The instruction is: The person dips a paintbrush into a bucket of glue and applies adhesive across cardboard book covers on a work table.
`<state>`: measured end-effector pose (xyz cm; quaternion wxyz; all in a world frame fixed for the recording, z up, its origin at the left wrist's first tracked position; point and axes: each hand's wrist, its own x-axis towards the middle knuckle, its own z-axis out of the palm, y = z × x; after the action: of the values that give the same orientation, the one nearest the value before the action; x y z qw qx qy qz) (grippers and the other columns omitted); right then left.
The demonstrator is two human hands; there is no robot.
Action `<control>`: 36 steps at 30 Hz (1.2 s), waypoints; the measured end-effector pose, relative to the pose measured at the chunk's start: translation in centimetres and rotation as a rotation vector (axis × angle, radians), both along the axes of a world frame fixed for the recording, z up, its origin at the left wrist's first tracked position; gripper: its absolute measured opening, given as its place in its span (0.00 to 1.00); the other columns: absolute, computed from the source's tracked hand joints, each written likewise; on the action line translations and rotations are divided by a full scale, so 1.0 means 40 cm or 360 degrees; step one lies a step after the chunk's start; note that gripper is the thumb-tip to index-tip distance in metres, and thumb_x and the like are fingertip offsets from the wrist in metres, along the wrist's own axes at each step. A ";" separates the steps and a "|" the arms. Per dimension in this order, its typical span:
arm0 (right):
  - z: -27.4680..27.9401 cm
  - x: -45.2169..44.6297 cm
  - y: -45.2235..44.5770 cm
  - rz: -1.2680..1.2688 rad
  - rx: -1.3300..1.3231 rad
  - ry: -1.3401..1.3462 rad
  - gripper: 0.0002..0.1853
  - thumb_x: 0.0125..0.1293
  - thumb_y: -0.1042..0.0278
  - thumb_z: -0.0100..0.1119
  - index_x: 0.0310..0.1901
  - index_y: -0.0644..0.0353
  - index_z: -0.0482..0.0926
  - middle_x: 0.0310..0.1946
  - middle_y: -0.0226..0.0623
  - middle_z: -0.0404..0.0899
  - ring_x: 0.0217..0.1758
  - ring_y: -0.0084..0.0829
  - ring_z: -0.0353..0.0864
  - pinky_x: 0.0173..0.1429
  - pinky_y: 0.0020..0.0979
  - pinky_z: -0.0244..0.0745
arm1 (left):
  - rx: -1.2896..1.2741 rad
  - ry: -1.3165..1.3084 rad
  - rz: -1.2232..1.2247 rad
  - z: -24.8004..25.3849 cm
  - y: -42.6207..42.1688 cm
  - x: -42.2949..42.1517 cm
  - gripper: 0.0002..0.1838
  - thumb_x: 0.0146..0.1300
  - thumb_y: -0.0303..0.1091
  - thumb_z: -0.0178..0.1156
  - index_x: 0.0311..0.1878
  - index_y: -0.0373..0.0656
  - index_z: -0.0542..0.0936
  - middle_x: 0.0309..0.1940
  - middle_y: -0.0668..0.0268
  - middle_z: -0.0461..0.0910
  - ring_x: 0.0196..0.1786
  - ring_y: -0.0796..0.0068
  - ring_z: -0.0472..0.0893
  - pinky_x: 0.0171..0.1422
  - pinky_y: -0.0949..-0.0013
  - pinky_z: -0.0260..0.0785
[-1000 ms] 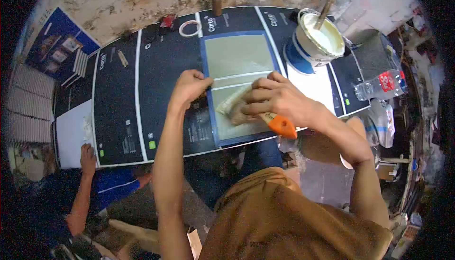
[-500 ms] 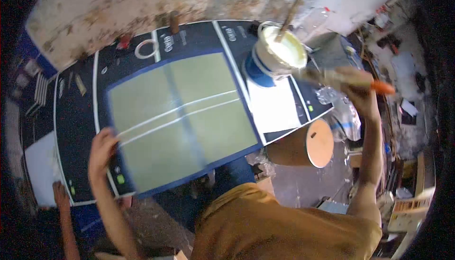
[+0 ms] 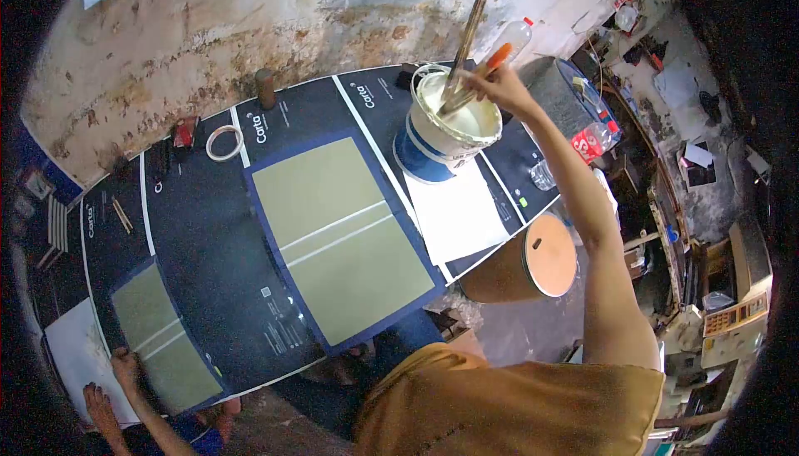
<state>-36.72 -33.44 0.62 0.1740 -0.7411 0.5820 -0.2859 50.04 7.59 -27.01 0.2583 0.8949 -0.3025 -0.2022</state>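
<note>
My right hand (image 3: pixel 497 88) is closed around the brush (image 3: pixel 466 96), whose orange handle end points up. Its bristle end is down inside the paint bucket (image 3: pixel 478 141), beside a wooden stick (image 3: pixel 473 19). At the lower left, my left hand (image 3: pixel 126 369) has its fingers closed at the left edge of a green panel with a blue border (image 3: pixel 158 314). A second green panel (image 3: pixel 329 194), also blue-bordered and crossed by two white stripes, lies flat left of the bucket. Pale paint shows in the bucket.
A co-worker's hand (image 3: pixel 101 406) rests on a white sheet (image 3: pixel 75 348) at far left. Another white sheet (image 3: pixel 458 223) lies below the bucket. A tape roll (image 3: pixel 224 143) is near the wall, bottles (image 3: pixel 593 141) stand or lie at right, and a round drum (image 3: pixel 549 256) is beside the table.
My right hand has carried the brush from the green panel to the bucket. My left hand has moved left with one green panel, and another now shows separately. The view has shifted right.
</note>
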 end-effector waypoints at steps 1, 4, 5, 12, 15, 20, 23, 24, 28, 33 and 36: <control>-0.013 0.009 0.007 0.0037 0.0040 -0.0022 0.24 0.61 0.47 0.67 0.25 0.64 0.80 0.22 0.31 0.80 0.25 0.22 0.76 0.33 0.29 0.72 | -0.0131 -0.0289 -0.0086 0.012 -0.009 -0.007 0.18 0.56 0.28 0.61 0.51 0.37 0.74 0.36 0.60 0.77 0.38 0.65 0.77 0.44 0.65 0.70; -0.015 -0.028 -0.019 -0.0043 0.0039 0.0127 0.24 0.62 0.49 0.66 0.21 0.64 0.78 0.18 0.29 0.76 0.23 0.20 0.74 0.29 0.29 0.69 | -0.0272 -0.0718 -0.0233 0.104 -0.036 -0.119 0.25 0.60 0.30 0.62 0.61 0.35 0.71 0.58 0.49 0.73 0.62 0.55 0.73 0.66 0.59 0.64; -0.005 -0.053 -0.036 -0.0046 0.0020 0.0176 0.24 0.62 0.49 0.65 0.20 0.63 0.78 0.17 0.29 0.75 0.23 0.20 0.73 0.28 0.29 0.69 | -0.0310 -0.0787 -0.0263 0.158 -0.047 -0.181 0.25 0.61 0.30 0.62 0.61 0.36 0.71 0.58 0.50 0.73 0.62 0.55 0.73 0.66 0.58 0.64; 0.119 -0.076 -0.050 0.0029 -0.0017 0.0295 0.27 0.63 0.43 0.61 0.19 0.60 0.74 0.15 0.22 0.68 0.19 0.18 0.66 0.22 0.27 0.60 | -0.0823 -0.0323 -0.0469 0.479 -0.147 -0.705 0.22 0.66 0.31 0.57 0.63 0.38 0.70 0.57 0.57 0.74 0.59 0.65 0.74 0.61 0.66 0.66; 0.121 -0.002 -0.042 0.0113 0.0268 0.0578 0.23 0.63 0.47 0.61 0.22 0.58 0.74 0.17 0.24 0.69 0.18 0.19 0.65 0.22 0.27 0.58 | -0.1085 0.0255 -0.0510 0.530 -0.155 -0.943 0.22 0.65 0.27 0.57 0.62 0.38 0.70 0.52 0.60 0.75 0.51 0.71 0.74 0.57 0.69 0.67; 0.155 0.010 -0.128 0.0176 0.0514 0.0865 0.17 0.57 0.50 0.60 0.28 0.58 0.76 0.18 0.29 0.74 0.17 0.27 0.72 0.18 0.34 0.64 | -0.1517 0.0964 -0.0633 0.563 -0.135 -1.229 0.25 0.61 0.24 0.59 0.62 0.34 0.67 0.48 0.60 0.74 0.48 0.75 0.73 0.55 0.71 0.64; 0.232 0.064 -0.130 0.0221 0.0546 0.1054 0.18 0.59 0.49 0.61 0.31 0.59 0.76 0.18 0.30 0.73 0.18 0.26 0.72 0.20 0.33 0.66 | -0.1582 0.1171 -0.0699 0.530 -0.147 -1.283 0.24 0.63 0.24 0.57 0.62 0.32 0.66 0.47 0.61 0.73 0.47 0.77 0.73 0.54 0.73 0.64; 0.261 0.106 -0.089 0.0274 0.0447 0.1095 0.19 0.60 0.49 0.60 0.31 0.60 0.76 0.17 0.29 0.72 0.18 0.26 0.71 0.22 0.32 0.65 | -0.1567 0.1216 -0.0670 0.514 -0.160 -1.290 0.22 0.64 0.25 0.56 0.61 0.33 0.67 0.47 0.61 0.73 0.47 0.77 0.73 0.54 0.73 0.65; 0.276 0.297 0.068 0.0535 -0.0115 0.1096 0.17 0.58 0.56 0.65 0.36 0.62 0.76 0.23 0.38 0.77 0.29 0.37 0.78 0.35 0.38 0.72 | -0.1461 0.1190 -0.0496 0.443 -0.217 -1.309 0.18 0.68 0.28 0.53 0.59 0.34 0.70 0.43 0.63 0.75 0.44 0.78 0.74 0.51 0.74 0.67; 0.065 0.513 0.192 0.0853 -0.0562 0.0165 0.20 0.53 0.69 0.66 0.48 0.61 0.74 0.37 0.42 0.80 0.41 0.41 0.81 0.45 0.39 0.75 | -0.1348 0.0853 -0.0505 0.386 -0.242 -1.338 0.16 0.69 0.30 0.52 0.57 0.34 0.71 0.33 0.63 0.77 0.32 0.77 0.76 0.38 0.73 0.68; -0.083 0.600 0.272 0.0523 -0.0484 -0.0495 0.25 0.55 0.60 0.66 0.53 0.63 0.73 0.43 0.49 0.80 0.45 0.46 0.82 0.50 0.39 0.75 | -0.1315 0.0603 -0.0634 0.395 -0.232 -1.337 0.16 0.70 0.30 0.51 0.57 0.34 0.71 0.31 0.60 0.77 0.27 0.74 0.76 0.33 0.70 0.68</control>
<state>-12.74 -22.56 -2.71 0.1920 -0.7905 0.3704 -0.4484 -3.43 -1.70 -11.21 0.5984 0.5900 -0.4700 -0.2700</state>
